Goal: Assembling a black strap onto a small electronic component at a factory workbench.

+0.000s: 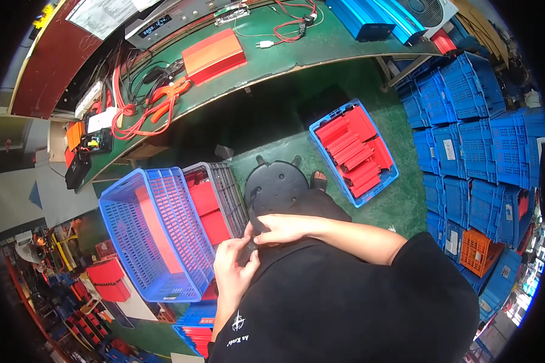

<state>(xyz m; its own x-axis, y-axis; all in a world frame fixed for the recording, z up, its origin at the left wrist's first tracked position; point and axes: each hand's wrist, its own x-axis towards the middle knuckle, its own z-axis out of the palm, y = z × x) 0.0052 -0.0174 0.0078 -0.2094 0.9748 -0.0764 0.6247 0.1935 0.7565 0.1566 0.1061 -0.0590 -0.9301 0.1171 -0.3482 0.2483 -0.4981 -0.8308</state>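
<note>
My left hand and my right hand meet in front of my black shirt, fingers bent toward each other. A thin dark strip shows between them; its kind is too small and dark to make out. Both sets of fingers are pinched around it. Just beyond my hands stands a round black stool. To the left of them are a blue mesh crate with a red panel inside and a grey crate holding red parts.
A blue crate full of red metal housings lies on the green floor. Across the far side runs a green workbench with an orange-red metal box, cables, orange clamps and blue cases. Stacked blue crates line the right.
</note>
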